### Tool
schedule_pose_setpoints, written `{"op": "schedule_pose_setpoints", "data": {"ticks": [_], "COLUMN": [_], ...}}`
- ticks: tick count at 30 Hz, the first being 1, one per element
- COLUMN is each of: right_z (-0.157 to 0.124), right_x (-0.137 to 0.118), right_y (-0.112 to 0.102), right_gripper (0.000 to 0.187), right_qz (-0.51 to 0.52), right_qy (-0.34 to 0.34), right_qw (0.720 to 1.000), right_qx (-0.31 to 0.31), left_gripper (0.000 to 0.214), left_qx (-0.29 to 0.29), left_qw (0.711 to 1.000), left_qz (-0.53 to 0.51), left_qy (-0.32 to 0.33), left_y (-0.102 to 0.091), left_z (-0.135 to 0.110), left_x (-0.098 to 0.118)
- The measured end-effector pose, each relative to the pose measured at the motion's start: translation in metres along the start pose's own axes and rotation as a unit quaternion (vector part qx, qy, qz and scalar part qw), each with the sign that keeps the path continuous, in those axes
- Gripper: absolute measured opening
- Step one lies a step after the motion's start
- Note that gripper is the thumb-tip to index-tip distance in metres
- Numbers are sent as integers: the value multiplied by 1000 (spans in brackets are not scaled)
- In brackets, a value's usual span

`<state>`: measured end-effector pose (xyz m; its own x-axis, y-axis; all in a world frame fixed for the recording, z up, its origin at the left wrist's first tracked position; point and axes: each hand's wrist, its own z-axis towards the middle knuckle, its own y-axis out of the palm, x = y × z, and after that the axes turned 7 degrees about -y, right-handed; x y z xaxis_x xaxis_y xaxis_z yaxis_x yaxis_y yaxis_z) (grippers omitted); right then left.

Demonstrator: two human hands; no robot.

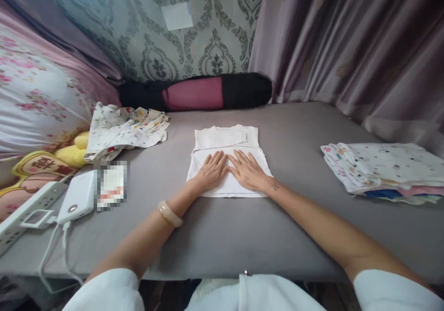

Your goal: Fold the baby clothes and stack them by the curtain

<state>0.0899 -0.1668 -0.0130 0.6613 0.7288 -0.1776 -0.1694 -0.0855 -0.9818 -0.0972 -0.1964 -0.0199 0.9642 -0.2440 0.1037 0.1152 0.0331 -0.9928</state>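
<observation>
A small white shirt lies flat in the middle of the grey bed surface, its neckline toward the wall and a sleeve folded across its upper part. My left hand rests palm down on the shirt's lower half, fingers stretched out. Beside it, my right hand also presses flat on the cloth with fingers spread. The two thumbs nearly meet at the shirt's centre. Neither hand grips anything. The hands cover part of the shirt's body.
Folded printed clothes are stacked at right. A rumpled printed garment lies at left, near a power bank, a power strip and a blurred packet. A black and maroon bag lines the wall; curtains hang at right.
</observation>
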Motion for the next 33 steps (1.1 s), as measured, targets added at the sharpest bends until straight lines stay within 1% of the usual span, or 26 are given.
{"op": "schedule_pose_setpoints", "data": {"ticks": [3,7,11,14,17,22,24,27,29,33], "right_z": [-4,-11,-16,-20,-26,-43,-52,-65,-76,-96], "right_x": [3,15,27,30,30,34,36,39,39,33], "right_y": [0,0,1,-1,-2,-1,0,-2,-7,-24], "right_gripper": [61,61,61,61,61,59,58,56,52,41], "right_qz": [-11,-46,-70,-65,-63,-61,-63,-71,-77,-106], "right_qy": [21,86,119,127,120,106,103,104,108,143], "right_qw": [1000,995,990,989,990,992,992,991,989,983], "right_qx": [4,26,32,27,24,31,35,48,58,53], "left_gripper": [61,63,63,63,64,64,64,66,68,58], "left_qx": [7,30,41,28,9,-26,-28,-9,13,61], "left_qw": [999,994,991,990,989,988,988,984,980,973], "left_qz": [4,3,-1,3,10,-2,-16,-37,-48,-43], "left_qy": [-31,-104,-128,-137,-146,-151,-154,-172,-191,-218], "left_y": [-2,-2,-1,0,-1,-2,-3,-3,-4,-11], "left_z": [-1,-3,-5,-8,-16,-38,-47,-59,-68,-86], "left_x": [-3,-16,-26,-29,-31,-38,-42,-46,-48,-52]}}
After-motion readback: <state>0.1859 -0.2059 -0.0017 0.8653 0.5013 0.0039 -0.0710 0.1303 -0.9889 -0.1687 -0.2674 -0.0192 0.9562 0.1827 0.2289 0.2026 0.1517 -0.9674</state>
